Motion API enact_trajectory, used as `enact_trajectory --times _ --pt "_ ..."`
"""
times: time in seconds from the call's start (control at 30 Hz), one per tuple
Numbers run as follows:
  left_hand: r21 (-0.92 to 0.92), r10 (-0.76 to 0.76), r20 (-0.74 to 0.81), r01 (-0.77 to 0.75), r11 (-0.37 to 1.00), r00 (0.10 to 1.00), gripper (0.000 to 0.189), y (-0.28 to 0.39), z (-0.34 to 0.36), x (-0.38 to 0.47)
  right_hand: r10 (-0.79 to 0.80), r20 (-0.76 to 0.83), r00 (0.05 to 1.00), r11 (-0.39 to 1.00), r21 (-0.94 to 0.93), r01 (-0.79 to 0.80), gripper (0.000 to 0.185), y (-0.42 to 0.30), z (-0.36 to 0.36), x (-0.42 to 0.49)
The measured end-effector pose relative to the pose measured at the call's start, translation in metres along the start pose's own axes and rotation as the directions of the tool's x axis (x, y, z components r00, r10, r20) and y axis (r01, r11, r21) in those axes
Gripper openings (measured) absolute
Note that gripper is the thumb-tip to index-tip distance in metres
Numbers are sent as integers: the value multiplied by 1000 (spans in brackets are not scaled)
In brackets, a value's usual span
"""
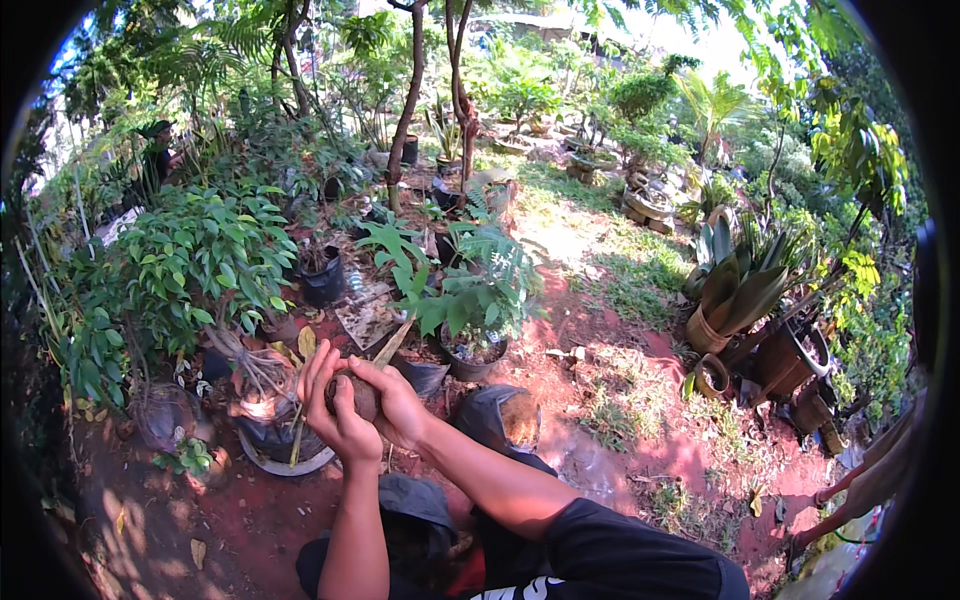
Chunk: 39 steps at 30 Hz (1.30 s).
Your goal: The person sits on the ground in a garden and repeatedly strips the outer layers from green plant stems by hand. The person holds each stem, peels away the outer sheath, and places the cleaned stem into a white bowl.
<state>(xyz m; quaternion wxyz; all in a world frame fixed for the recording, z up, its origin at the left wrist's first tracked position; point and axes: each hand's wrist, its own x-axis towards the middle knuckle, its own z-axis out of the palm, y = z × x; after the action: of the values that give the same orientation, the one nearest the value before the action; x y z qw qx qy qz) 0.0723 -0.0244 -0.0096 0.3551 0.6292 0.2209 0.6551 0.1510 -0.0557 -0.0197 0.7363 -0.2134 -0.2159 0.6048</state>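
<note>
Both of my hands meet in front of me and cup a brown, rounded clump [355,397], which looks like a root ball or soil. My left hand [337,420] curls round its near left side with the thumb up. From the right, my right hand [397,405] closes on the same clump. A pale, pointed stalk [395,341] rises behind the fingers; whether it joins the clump is hidden. Just left of the hands stands a potted plant with bare, twisted roots [262,375]. Below them, a black plastic grow bag [416,502] stands close to my body.
A black bag with brown fibrous fill [521,420] stands right of my forearm. Leafy potted plants [471,360] stand ahead. A snake plant in a clay pot [706,330] and a large tilted pot [787,360] are at the right. Another person [157,156] is far left.
</note>
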Motion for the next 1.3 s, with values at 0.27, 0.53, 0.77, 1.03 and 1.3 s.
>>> enact_trajectory --times 0.27,0.53,0.77,1.03,1.3 --pt "435 184 190 -251 864 964 49 6 -4 -3 181 135 974 934 287 -213 31 -4 -17 16" --pt "438 208 208 -281 854 956 36 3 -11 -6 253 281 926 850 392 -351 32 3 -12 15" --pt "76 -162 29 159 984 986 34 -9 -17 8 89 -30 996 975 206 -81 28 14 7 15" --pt "559 99 245 -224 798 964 56 2 -29 9 189 27 982 960 205 -191 33 15 6 24" --pt "411 196 209 -268 872 958 39 -5 -33 9 218 164 962 933 255 -255 27 25 -5 26"
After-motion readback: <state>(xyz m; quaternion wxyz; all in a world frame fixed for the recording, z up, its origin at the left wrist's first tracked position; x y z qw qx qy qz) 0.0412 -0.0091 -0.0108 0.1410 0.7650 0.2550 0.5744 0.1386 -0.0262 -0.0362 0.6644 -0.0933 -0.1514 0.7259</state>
